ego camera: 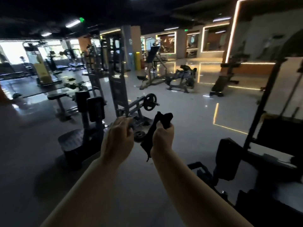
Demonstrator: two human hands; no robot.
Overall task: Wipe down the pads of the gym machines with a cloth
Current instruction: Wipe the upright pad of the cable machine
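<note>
One black cloth (157, 128) hangs gripped in the right hand (163, 136).

cloth (155, 128) | black, crumpled, hanging from fist | pad (227, 158) | black, lower right

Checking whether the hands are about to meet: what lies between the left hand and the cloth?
In the head view, nothing is held there: a narrow gap separates the left hand from the cloth gripped by the right hand. Through it shows a weight plate on the floor.
</note>
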